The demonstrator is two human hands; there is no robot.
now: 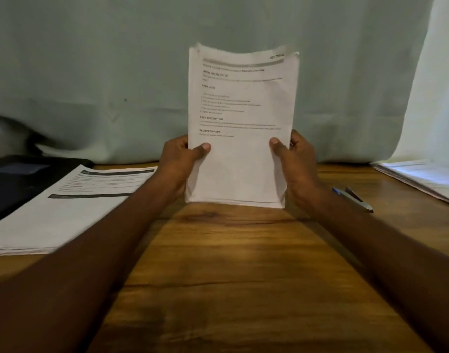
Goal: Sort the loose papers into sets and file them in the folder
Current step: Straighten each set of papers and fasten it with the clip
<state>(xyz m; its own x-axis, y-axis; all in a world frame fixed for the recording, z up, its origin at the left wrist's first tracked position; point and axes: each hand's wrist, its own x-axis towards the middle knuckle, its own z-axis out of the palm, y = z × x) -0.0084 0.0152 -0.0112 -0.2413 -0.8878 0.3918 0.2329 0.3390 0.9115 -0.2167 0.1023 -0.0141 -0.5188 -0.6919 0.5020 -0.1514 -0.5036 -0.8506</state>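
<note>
The left hand grips the left edge of a white, printed set of paper sheets, thumb curled over the front face and the other fingers hidden behind it. The right hand grips the right edge in the same way, thumb laid on the front and fingers wrapped behind. Both hands are clamped on this one set, apart from each other with the sheets between them. The set stands upright, its bottom edge touching the brown wooden tabletop just below the hands; its top corners bend slightly, and several sheet edges show there, though how many sheets cannot be told.

To the left of the left hand lies one flat stack of white printed papers with dark heading bars, partly passing behind the left forearm. Beyond that stack, farther left, lies one black folder, its near edge covered by the stack. Just to the right of the right wrist lies one blue and silver pen on the wood. Well to the right of the right hand, at the table's far edge, lies another pile of white papers. A pale green cloth backdrop hangs behind the hands.

That makes three groups of paper, one folder, one pen.
</note>
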